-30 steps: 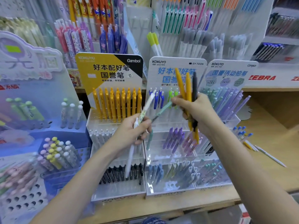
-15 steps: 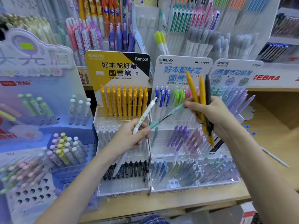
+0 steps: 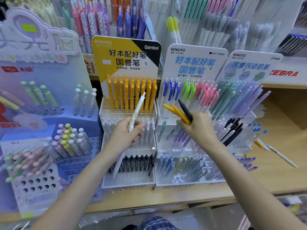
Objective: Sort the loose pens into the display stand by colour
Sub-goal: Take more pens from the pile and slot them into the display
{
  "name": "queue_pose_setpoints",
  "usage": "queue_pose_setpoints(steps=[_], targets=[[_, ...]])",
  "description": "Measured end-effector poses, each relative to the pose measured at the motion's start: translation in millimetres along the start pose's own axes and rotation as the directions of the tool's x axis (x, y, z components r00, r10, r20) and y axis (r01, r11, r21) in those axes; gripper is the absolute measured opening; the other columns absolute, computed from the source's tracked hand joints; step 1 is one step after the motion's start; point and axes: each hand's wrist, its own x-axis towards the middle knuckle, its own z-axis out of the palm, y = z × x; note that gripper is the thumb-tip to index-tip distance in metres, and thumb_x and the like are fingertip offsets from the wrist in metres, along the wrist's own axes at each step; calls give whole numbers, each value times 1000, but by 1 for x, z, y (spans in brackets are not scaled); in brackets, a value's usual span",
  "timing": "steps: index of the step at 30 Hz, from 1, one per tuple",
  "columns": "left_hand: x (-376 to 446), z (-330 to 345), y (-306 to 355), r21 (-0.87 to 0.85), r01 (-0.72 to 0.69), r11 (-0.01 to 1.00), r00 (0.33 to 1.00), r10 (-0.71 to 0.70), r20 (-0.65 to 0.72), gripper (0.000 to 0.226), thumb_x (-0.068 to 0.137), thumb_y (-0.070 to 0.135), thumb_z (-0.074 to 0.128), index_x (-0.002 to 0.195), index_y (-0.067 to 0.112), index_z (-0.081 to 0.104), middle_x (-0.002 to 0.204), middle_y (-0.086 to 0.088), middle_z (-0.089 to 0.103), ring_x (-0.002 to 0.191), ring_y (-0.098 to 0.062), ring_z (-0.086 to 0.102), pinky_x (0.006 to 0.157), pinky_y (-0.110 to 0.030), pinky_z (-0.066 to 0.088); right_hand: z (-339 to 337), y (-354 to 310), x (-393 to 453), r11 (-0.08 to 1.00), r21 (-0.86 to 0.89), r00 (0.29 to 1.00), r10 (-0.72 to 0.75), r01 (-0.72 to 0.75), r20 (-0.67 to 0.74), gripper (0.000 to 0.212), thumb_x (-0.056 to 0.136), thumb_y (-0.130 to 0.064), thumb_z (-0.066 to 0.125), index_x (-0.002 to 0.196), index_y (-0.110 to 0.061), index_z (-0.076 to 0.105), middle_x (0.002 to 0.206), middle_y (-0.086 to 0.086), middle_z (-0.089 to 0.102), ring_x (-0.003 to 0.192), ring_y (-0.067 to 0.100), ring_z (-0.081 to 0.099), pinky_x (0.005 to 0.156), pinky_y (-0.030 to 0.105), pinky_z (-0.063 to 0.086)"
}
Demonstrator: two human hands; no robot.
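a wooden shelf (image 3: 274,178) carries 3 clear kokuyo display stands (image 3: 129,183); loose pens (image 3: 280,155) lie at right.

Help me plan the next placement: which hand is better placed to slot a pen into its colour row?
Left, probably. The left hand holds one white pen just above the white row; the right hand grips several yellow and black pens.

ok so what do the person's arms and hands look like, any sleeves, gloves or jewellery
Both forearms are bare right up to the bottom of the picture, with no sleeves showing. The left hand and right hand wear no gloves, and no rings, watch or bracelets show. Below, between the arms, there is a bit of blue checked cloth.
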Motion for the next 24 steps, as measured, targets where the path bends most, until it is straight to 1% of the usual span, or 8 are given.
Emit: queue_pose_setpoints(steps=[3,6,12,15,17,18,21,24], targets=[[-3,1,-2,-3,14,1000,1000,-14,4,9,91,12,55,83,9,51,58,-1,52,39,-4,37,34,-14,29,13,-9,-3,1000,-19,1000,-18,17,-10,15,86,-26,66,83,-13,59,60,0,50,63,25,52,56,28,33],[-5,1,-3,-3,25,1000,1000,-25,2,10,91,12,54,83,10,50,59,-3,51,39,-4,36,35,-14,29,19,-17,0,995,-103,1000,-11,9,-24,17,89,-26,62,94,-9,62,71,5,55,74,30,58,60,32,39],[-8,2,-5,3,22,1000,1000,-22,16,10,91,13,56,83,9,50,58,-2,49,40,-5,36,36,-15,29,19,-21,12,964,-260,997,-38,56,74,19,91,-26,59,102,-11,62,75,4,52,73,29,54,60,31,38],[-8,1,-5,21,33,999,998,-34,50,13,89,14,59,81,9,50,58,-2,48,41,-7,35,36,-15,30,12,-18,9,962,-270,998,-38,51,54,21,88,-31,63,97,-12,61,72,3,52,72,28,59,58,31,40],[-9,-2,-4,28,42,999,996,-45,79,15,88,15,59,78,11,49,58,-2,49,41,-6,35,36,-15,30,2,-19,2,995,-95,999,-24,19,-47,22,86,-33,66,82,-12,61,62,2,52,56,21,52,53,29,39],[-10,-2,-3,43,44,998,992,-49,117,16,88,15,59,77,11,49,58,-2,48,41,-6,35,36,-15,29,-4,-22,-2,997,81,997,6,1,-79,24,84,-32,68,77,-11,62,59,4,53,50,16,48,50,28,38],[-12,6,3,119,31,992,963,-61,262,16,89,15,59,77,11,49,59,-2,49,40,-4,36,36,-15,29,-19,-42,-11,786,612,996,63,-88,63,20,81,-27,72,86,-7,69,65,17,61,45,13,45,48,28,41],[-14,14,7,139,12,990,941,-58,334,10,88,15,60,83,12,52,63,-3,50,41,-3,37,37,-14,30,-25,-47,-13,648,735,978,94,-200,184,9,82,-12,70,88,-5,67,64,7,62,45,10,43,42,23,37]])
